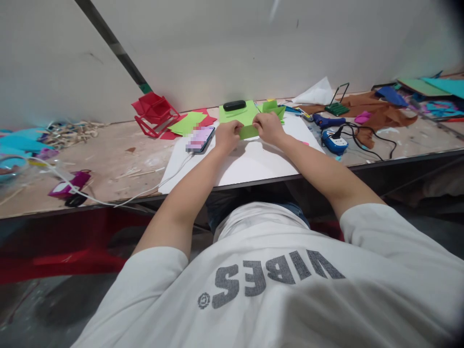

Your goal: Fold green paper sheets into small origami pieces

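Observation:
My left hand (227,136) and my right hand (268,127) both pinch a small piece of green paper (248,131) between them, just above a white board (250,162) on the bench. The fingers of each hand are curled onto the paper's ends. More green sheets (237,115) lie just behind, with a black case (234,105) resting on them. A phone (200,139) lies flat to the left of my left hand, its white cable (108,202) trailing off to the left.
A red folded paper model (155,112) stands at the back left near wooden sticks (68,132). A blue glue gun (328,121), a blue power strip (334,141) with black cords and brown and coloured sheets (380,111) crowd the right. A purple object (70,183) lies near the front edge.

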Demonstrator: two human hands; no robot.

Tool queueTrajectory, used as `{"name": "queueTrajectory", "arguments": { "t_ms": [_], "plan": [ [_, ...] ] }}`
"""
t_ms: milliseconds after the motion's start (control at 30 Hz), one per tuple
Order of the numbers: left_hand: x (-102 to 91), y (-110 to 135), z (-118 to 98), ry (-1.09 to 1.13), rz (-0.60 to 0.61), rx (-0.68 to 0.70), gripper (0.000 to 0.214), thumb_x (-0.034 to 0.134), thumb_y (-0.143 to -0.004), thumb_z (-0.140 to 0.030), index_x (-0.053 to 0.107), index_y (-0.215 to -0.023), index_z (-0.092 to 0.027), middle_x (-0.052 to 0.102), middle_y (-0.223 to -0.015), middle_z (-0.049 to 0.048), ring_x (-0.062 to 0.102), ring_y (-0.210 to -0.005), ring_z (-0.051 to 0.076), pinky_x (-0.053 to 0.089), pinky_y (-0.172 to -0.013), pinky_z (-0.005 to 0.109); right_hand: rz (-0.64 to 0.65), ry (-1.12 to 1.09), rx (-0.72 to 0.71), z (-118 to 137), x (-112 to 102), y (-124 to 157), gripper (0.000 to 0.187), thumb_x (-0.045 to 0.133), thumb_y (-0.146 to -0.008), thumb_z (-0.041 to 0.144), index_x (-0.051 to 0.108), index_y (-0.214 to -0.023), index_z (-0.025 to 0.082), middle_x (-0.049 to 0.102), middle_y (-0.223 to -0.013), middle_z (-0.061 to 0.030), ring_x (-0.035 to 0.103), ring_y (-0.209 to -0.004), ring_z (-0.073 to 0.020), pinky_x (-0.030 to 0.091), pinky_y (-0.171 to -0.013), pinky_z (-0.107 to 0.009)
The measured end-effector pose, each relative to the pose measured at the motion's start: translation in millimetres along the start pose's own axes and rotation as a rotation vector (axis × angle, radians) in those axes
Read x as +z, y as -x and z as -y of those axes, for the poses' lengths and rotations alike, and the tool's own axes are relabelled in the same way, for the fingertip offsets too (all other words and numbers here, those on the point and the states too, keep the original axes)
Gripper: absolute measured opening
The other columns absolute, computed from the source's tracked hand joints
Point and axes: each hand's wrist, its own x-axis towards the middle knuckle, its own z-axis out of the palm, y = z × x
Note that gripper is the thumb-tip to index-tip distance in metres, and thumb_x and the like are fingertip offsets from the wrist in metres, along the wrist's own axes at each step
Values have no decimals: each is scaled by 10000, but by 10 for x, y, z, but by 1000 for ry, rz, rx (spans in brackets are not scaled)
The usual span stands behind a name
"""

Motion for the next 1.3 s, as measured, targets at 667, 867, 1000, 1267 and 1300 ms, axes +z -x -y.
{"name": "queueTrajectory", "arguments": {
  "t_ms": [667,867,1000,1267,1300],
  "plan": [
    [-92,124,-161,110,95,93,268,920,-940,-334,862,-1201,-311,953,-1148,97,873,-1053,337,662,-983,459,-8,-164,98,3,-31,-8,242,758,-1103,455,633,-952,312,793,-1000,-88,769,-1063,-374,687,-1144,-662],
    [-86,100,-190,190,18,24,235,911,-1036,-471,817,-1171,-303,953,-1242,115,888,-1126,327,690,-1036,461,-68,-390,159,-23,65,-59,366,935,-991,526,762,-1237,319,895,-1264,-114,824,-1242,-333,714,-1108,-511],
    [-52,119,-196,173,40,41,236,859,-1097,-532,807,-1077,-302,940,-1111,102,866,-1060,312,678,-967,452,-65,-361,162,-99,131,-76,324,891,-1027,579,735,-1007,295,871,-1086,-95,813,-1108,-325,703,-1056,-508],
    [54,93,-61,298,-85,124,249,884,-1114,-549,793,-1121,-317,895,-1044,64,861,-970,278,653,-910,433,-52,-557,237,-47,87,-28,491,1098,-950,484,660,-1050,288,794,-990,-24,722,-979,-232,688,-970,-404],
    [75,85,-37,333,-118,134,260,892,-1106,-551,788,-1123,-314,894,-1051,65,863,-972,276,651,-906,428,-15,-631,255,-28,82,-11,515,1123,-930,478,666,-1070,286,783,-974,-15,728,-945,-224,692,-922,-386]
  ]
}}
